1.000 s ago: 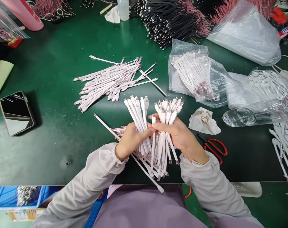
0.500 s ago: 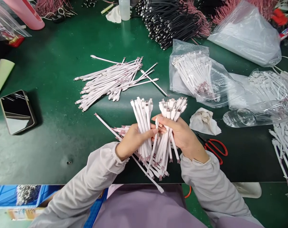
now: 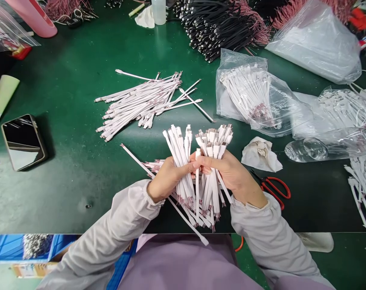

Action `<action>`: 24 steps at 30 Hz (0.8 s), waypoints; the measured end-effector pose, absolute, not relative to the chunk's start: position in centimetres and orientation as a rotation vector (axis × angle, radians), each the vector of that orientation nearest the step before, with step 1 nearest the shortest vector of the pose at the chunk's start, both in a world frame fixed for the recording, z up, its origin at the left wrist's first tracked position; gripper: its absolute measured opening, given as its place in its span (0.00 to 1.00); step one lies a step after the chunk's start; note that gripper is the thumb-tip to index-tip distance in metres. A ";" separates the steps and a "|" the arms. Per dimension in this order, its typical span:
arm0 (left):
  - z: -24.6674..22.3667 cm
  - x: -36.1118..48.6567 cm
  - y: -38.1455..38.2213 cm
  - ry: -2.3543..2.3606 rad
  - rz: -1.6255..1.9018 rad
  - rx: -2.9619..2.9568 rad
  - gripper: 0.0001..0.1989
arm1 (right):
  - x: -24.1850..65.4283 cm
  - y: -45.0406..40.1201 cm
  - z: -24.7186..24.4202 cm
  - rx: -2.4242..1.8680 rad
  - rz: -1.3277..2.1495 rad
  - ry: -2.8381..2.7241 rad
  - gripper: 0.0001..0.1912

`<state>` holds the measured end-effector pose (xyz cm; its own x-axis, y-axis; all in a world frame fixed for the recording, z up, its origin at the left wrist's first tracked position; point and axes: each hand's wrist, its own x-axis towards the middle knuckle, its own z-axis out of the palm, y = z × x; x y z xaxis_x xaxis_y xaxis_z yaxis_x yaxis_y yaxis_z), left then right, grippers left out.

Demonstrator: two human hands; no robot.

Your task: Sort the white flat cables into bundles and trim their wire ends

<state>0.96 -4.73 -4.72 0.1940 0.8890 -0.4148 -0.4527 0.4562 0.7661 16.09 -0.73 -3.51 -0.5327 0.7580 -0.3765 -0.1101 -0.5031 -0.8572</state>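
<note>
My left hand (image 3: pixel 170 177) is closed round a bundle of white cables (image 3: pixel 179 149), connectors up and pink wire ends down. A second, fuller bundle of white cables (image 3: pixel 214 151) is gripped in my right hand (image 3: pixel 234 173). Between the bundles a single white cable (image 3: pixel 197 185) hangs upright, pinched where the thumbs meet. More white cables (image 3: pixel 195 233) lie on the table under both hands, partly hidden. Beyond them a loose pile of white cables (image 3: pixel 140 102) rests on the green table (image 3: pixel 80 161).
A phone (image 3: pixel 24 141) lies at the left. To the right are a crumpled tissue (image 3: pixel 261 154), red-handled scissors (image 3: pixel 278 189), bagged white cables (image 3: pixel 249 90) and a clear bottle (image 3: pixel 324 148). Black cables (image 3: pixel 213 32) are heaped at the back. Blue bins (image 3: pixel 7 247) stand below the table edge.
Both bundles have shifted slightly left at their tops, and my hands have drawn closer together. The single cable between them has swung from slanted to nearly upright.
</note>
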 end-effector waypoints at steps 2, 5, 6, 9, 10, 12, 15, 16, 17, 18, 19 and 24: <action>-4.7 1.0 -4.7 0.929 0.996 0.561 0.15 | 16.1 -0.7 -3.7 -1.050 2.067 -1.058 0.13; -4.7 0.9 -4.7 0.910 0.978 0.593 0.15 | 16.1 -0.7 -3.9 -1.015 2.097 -1.034 0.17; -4.7 0.8 -4.7 0.921 0.974 0.595 0.15 | 16.1 -0.6 -4.0 -1.009 2.106 -1.048 0.15; -4.6 0.7 -4.7 0.951 0.954 0.564 0.15 | 16.3 -0.6 -3.9 -1.017 2.103 -1.063 0.10; -4.6 0.7 -4.7 0.949 0.943 0.551 0.14 | 16.3 -0.6 -4.0 -1.024 2.101 -1.046 0.10; -4.6 0.7 -4.7 0.938 0.928 0.533 0.14 | 16.6 -0.6 -4.0 -1.034 2.101 -1.013 0.10; -4.6 0.7 -4.9 0.960 0.974 0.552 0.17 | 16.9 -0.3 -4.0 -1.084 2.074 -0.986 0.12; -4.6 0.8 -4.9 0.984 0.990 0.569 0.19 | 17.0 -0.2 -4.0 -1.105 2.030 -0.984 0.12; -4.7 0.8 -5.0 1.011 0.997 0.588 0.20 | 17.1 -0.1 -4.0 -1.122 1.977 -0.980 0.13; -4.7 0.8 -5.1 1.037 0.996 0.606 0.21 | 17.2 0.1 -4.0 -1.134 1.928 -0.974 0.15; -4.7 0.8 -5.1 1.057 0.990 0.620 0.21 | 17.2 0.3 -4.0 -1.143 1.895 -0.961 0.16; -5.1 1.2 -5.2 1.106 1.033 0.635 0.14 | 17.1 0.6 -4.1 -1.107 1.953 -0.851 0.15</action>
<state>1.16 -5.24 -5.10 0.0902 0.9069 -0.4116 -0.3484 0.4159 0.8400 17.10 0.56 -4.07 -0.3683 0.8330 -0.4129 -0.2649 -0.5197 -0.8123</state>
